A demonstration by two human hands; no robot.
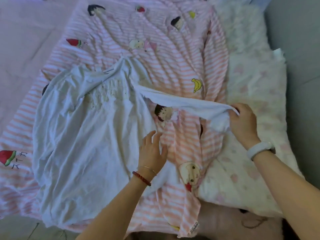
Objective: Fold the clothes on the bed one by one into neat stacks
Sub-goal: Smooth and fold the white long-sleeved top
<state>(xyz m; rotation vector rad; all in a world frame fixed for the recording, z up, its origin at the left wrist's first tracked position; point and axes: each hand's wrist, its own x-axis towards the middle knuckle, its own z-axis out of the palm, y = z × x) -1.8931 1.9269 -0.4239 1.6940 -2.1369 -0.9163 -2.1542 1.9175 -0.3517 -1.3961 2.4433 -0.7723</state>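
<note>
A white long-sleeved garment [90, 135] with a smocked chest lies spread flat on a pink-and-white striped blanket [155, 58] on the bed. Its right sleeve [181, 101] is stretched out sideways to the right. My right hand [242, 122] grips the cuff end of that sleeve, fingers curled round the bunched cloth. My left hand [152, 151] rests flat with spread fingers on the garment's right edge, near its waist. The garment's left sleeve lies folded across the chest.
The striped blanket carries cartoon and fruit prints and covers most of the bed. A fluffy white-and-pink quilt [251, 84] lies along the right side. Grey floor [297, 40] shows beyond the bed's right edge. Pink bedding [22, 32] fills the upper left.
</note>
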